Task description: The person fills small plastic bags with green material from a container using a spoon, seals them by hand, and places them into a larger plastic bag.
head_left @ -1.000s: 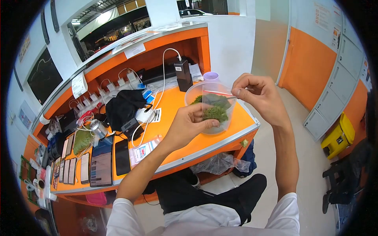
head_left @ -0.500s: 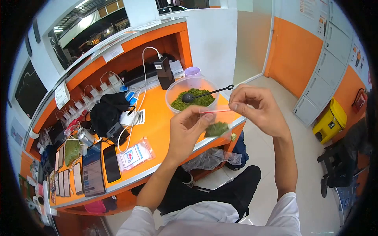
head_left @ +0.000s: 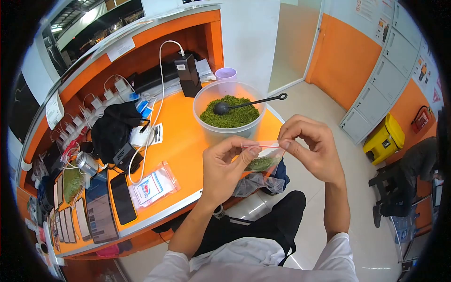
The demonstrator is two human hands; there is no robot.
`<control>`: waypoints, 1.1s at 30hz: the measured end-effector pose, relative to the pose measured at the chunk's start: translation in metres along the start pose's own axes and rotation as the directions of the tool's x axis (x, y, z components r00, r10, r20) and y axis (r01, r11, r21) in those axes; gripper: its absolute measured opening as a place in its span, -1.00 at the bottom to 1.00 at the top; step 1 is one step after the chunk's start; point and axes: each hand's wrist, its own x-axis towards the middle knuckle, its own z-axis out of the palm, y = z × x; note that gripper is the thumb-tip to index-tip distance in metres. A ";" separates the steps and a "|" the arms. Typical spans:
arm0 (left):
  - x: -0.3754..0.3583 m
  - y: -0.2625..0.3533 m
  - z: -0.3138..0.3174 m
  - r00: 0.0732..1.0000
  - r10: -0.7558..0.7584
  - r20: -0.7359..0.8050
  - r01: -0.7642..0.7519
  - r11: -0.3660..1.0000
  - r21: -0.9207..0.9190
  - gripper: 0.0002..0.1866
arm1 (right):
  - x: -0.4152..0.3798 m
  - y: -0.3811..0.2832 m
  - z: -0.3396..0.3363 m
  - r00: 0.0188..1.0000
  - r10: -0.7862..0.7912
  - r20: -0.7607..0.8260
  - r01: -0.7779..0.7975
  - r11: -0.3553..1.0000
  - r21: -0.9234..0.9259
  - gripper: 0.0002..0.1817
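Between my two hands hangs a small clear zip bag [head_left: 261, 163] with a red-edged top and chopped green herb in its lower part. My left hand [head_left: 229, 165] pinches the bag's left top corner between thumb and fingers. At the right end of the seal, my right hand [head_left: 311, 149] is closed with thumb against fingertips. Just behind them stands a clear plastic tub [head_left: 201, 123] of shredded green herb [head_left: 235, 118]. A black ladle [head_left: 253, 103] lies on the herb, its handle reaching over the tub's right rim.
On the orange desk [head_left: 183, 155] lie a pack of clear zip bags [head_left: 155, 185], a black phone [head_left: 123, 199], a tablet [head_left: 101, 214] and several other phones. A purple cup [head_left: 226, 74] stands behind the tub. A person [head_left: 413, 164] bends at the far right near a yellow bin [head_left: 385, 138].
Both hands and the bag now sit slightly lower in view, with the fingers still at its top. The view has shifted, and the person at the right shows more.
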 end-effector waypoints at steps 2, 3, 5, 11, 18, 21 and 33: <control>0.000 -0.005 -0.003 0.999 0.033 -0.008 -0.033 0.999 -0.016 -0.86 | -0.001 0.000 0.005 1.000 0.000 0.002 0.000 1.000 -0.008 -0.92; 0.000 -0.008 -0.004 0.998 0.064 -0.015 -0.064 0.998 -0.025 -0.87 | -0.002 -0.001 0.008 1.000 -0.001 0.002 0.001 1.000 -0.010 -0.92; -0.001 -0.012 -0.007 0.996 0.090 -0.006 -0.090 0.996 0.003 -0.87 | 0.000 -0.009 0.016 1.000 -0.008 0.006 0.008 1.000 -0.022 -0.92; -0.009 -0.013 -0.006 0.995 0.103 0.002 -0.103 0.994 0.037 -0.89 | -0.007 0.004 0.039 0.999 -0.041 -0.014 0.040 0.998 -0.050 -0.90; -0.016 -0.004 -0.015 0.989 0.148 0.018 -0.149 0.984 0.095 -0.92 | -0.012 0.002 0.047 1.000 -0.022 -0.023 0.021 1.000 -0.011 -0.90; -0.027 -0.004 -0.018 0.996 0.092 -0.021 -0.090 0.993 0.071 -0.92 | -0.019 -0.001 0.051 0.998 0.021 -0.059 -0.020 1.000 0.021 -0.92; -0.043 -0.038 -0.011 0.999 0.039 0.030 -0.046 0.957 0.285 -0.79 | -0.069 0.009 0.035 0.981 0.157 -0.115 -0.125 0.962 0.243 -0.85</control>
